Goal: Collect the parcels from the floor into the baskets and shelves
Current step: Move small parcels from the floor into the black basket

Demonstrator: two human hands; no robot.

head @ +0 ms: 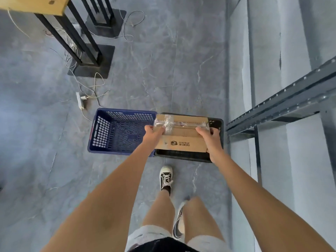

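Observation:
A flat cardboard parcel (183,131) with clear tape across its top and a printed logo on its near side is held over a black basket (217,124) on the floor. My left hand (154,132) grips the parcel's left end. My right hand (210,135) grips its right end. A blue perforated basket (101,131) stands directly left of the black one, touching it, and looks empty. The black basket's inside is mostly hidden by the parcel.
A grey metal shelf frame (283,106) runs along the wall on the right. Black stands on base plates (91,59) and loose white cables with a power strip (80,100) lie at the far left. Another cardboard box (34,4) sits top left. My feet are behind the baskets.

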